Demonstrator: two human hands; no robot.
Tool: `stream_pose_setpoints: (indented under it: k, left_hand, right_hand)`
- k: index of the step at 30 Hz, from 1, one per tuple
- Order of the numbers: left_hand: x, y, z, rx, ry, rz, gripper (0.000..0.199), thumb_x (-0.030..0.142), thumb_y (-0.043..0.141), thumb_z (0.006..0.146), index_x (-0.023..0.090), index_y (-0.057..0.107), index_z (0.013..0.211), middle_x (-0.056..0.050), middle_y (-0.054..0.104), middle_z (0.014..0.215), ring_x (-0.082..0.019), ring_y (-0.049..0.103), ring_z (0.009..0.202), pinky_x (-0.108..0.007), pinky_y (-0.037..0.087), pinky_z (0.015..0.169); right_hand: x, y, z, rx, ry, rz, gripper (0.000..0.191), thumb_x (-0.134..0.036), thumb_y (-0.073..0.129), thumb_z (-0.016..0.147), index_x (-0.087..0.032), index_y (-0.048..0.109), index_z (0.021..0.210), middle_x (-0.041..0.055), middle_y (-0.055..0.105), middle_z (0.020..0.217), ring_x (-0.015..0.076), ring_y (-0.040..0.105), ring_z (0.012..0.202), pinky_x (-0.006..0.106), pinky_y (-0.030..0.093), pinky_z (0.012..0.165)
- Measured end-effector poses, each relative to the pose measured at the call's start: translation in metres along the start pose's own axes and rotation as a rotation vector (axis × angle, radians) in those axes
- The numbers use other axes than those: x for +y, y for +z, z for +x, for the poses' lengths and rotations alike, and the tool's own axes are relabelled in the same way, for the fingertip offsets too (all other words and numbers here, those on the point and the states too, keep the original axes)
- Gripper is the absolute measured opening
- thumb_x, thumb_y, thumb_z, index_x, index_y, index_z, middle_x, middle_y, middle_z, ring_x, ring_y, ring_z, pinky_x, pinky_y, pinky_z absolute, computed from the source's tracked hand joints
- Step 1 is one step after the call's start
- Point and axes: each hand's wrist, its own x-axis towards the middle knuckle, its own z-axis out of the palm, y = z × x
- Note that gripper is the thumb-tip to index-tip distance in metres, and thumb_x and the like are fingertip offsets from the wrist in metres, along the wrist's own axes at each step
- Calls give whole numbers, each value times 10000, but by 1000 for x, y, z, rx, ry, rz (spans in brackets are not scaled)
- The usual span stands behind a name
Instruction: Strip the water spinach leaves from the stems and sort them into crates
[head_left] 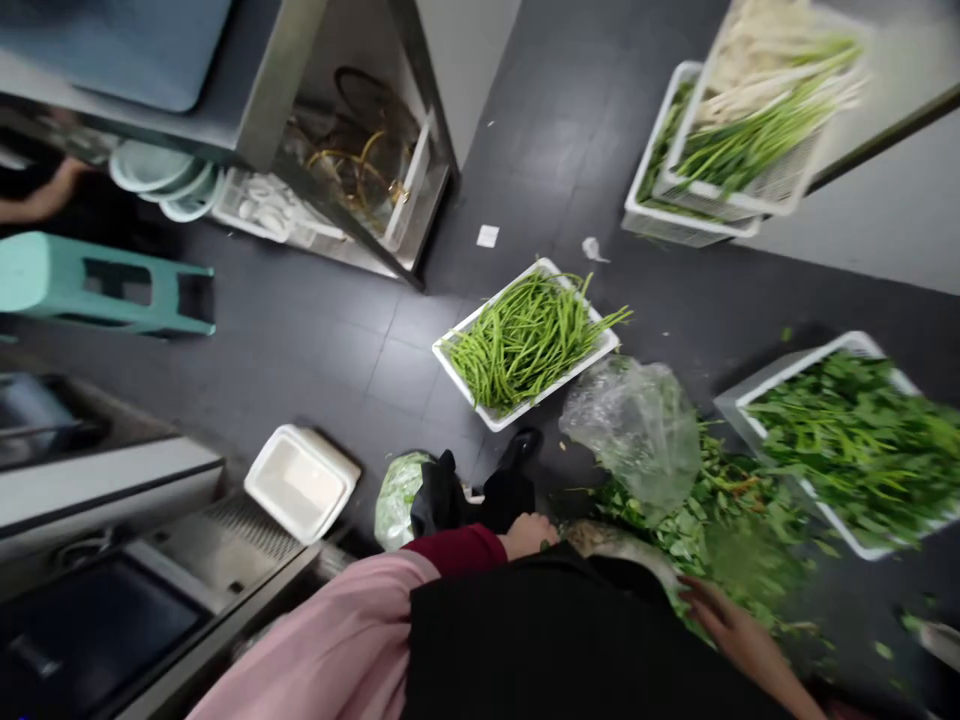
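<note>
My left hand (529,537), below a dark red cuff and pink sleeve, is closed at the front of my black apron (555,640). A speck of green shows at its fingers; what they hold is mostly hidden. My right hand (712,610) is smeared by motion, beside a pale, long shape (626,542) and some green leaves, and its grip is unclear. Loose leafy greens (739,545) lie heaped on the floor past it. A clear plastic bag (637,430) rests against the heap. Ahead stands a white basket (491,420) of thin green stalks (529,340).
To the right is a white crate (757,420) of leafy greens; stacked crates (637,215) with spring onions stand farther back. On the left are a white tub (304,485), a teal stool (112,280), a metal table (262,90) and another person's arm (49,195).
</note>
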Motion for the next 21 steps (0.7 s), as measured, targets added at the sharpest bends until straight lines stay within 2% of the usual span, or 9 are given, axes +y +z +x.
stream_pose_setpoints:
  k: [2,6,12,15,18,21]
  left_hand:
    - [-7,1,-5,66,-34,-14,239,213,389,868,119,579,978,-130,573,1040,-240,519,999,-398,413,802]
    - [-16,-2,-18,179,-135,-38,275,213,446,804,75,577,1002,-185,553,1022,-296,511,977,-382,405,751]
    - [-12,-1,-25,301,-312,-138,294,213,492,758,68,575,1001,-169,560,992,-294,518,933,-355,402,719]
    - [-9,0,-27,349,-397,-201,268,198,499,752,83,583,979,-153,570,984,-277,520,933,-339,399,743]
    - [-8,-9,-32,415,-480,-229,237,163,487,748,90,587,950,-148,572,988,-264,519,943,-337,392,784]
    - [-16,-31,-36,511,-546,-232,227,126,449,752,98,592,926,-146,577,989,-261,510,972,-352,383,825]
  right_hand:
    - [-7,-13,19,-58,27,24,435,-486,382,720,-232,645,956,42,688,903,232,646,841,305,518,721]
    - [-23,-29,51,-72,-38,-102,465,-507,411,677,-202,652,932,78,678,940,254,627,898,301,506,731]
    - [-37,-49,107,-177,-177,-209,406,-472,410,686,-229,661,892,60,686,884,241,635,846,300,499,704]
    - [-37,-53,134,-189,-191,-213,398,-456,404,690,-215,662,875,67,684,876,239,634,836,310,492,720]
    - [-34,-54,144,-194,-133,-145,387,-442,416,678,-200,657,860,69,683,871,234,635,828,316,487,737]
    - [-35,-54,147,-295,-42,37,393,-440,450,649,-178,641,871,67,681,874,229,639,806,320,491,731]
